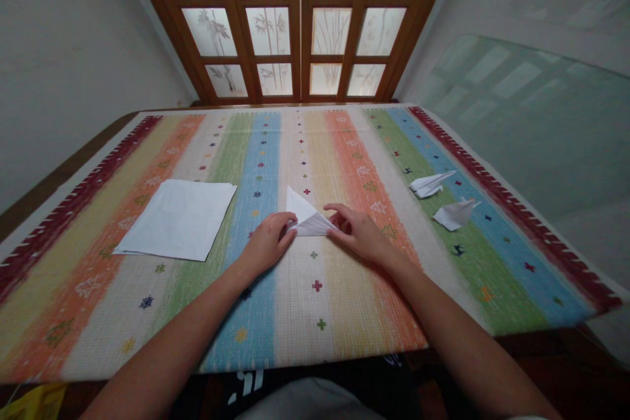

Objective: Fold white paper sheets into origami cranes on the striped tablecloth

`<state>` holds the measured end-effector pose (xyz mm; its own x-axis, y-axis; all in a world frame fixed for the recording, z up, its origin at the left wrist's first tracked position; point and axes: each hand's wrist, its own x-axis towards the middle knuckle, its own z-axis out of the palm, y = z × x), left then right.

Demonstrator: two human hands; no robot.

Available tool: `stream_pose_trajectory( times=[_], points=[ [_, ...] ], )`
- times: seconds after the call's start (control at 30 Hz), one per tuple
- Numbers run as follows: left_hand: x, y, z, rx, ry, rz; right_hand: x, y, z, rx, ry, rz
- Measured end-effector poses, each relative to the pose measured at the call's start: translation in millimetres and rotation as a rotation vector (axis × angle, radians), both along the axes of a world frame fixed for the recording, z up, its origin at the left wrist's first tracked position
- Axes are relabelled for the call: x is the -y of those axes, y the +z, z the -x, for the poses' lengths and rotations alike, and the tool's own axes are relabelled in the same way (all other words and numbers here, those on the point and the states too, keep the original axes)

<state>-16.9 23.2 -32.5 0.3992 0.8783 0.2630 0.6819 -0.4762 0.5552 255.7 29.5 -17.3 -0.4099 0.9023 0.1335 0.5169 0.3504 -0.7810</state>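
The left hand (pixel 266 244) and right hand (pixel 357 233) clamp a crisp triangular folded paper (pixel 308 218) between their fingers, on a ribbed, striped woven cloth (pixel 315 315). A flat square paper sheet (pixel 177 220) lies leftward; a pointed paper plane (pixel 430 184) and a creased paper shape (pixel 453 213) lie rightward.

The folded white paper (pixel 309 223) forms a triangle (one flap (pixel 297 205) raised).

Counter (pixel 59 184) is covered by a striped woven rug (pixel 295 315). On the rug: a white paper square (pixel 177 220) at left, a folded paper piece (pixel 308 220) centrally, a paper dart (pixel 428 184) and a folded paper figure (pixel 455 214) at right.
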Motion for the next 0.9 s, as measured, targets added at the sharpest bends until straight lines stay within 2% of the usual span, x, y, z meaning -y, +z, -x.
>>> stream_pose_trajectory(
  times=[0.1,0.2,0.57,0.67,0.8,0.9],
  points=[
    [-0.6,-1.4,-1.7,-0.007,0.019,-0.012,-2.6,-5.9,3.5,0.008,-0.049,-0.030],
    [-1.2,-2.4,-2.8,-0.028,-0.024,-0.057,-4.6,-11.3,5.6,0.035,-0.050,-0.109],
    [0.6,-6.1,-7.1,-0.197,-0.072,-0.085,-2.3,-14.9,6.4,0.223,0.009,-0.297],
    [0.4,-7.9,-8.6,-0.253,-0.113,-0.093,-1.9,-15.6,9.3,0.218,0.092,-0.361],
    [-0.9,-11.3,-8.4,-0.280,-0.180,-0.084,-0.3,-18.0,13.4,0.294,0.237,-0.312],
    [-2.6,-13.5,-7.4,-0.265,-0.184,-0.088,-0.1,-18.1,13.8,0.329,0.250,-0.266]
  ],
)
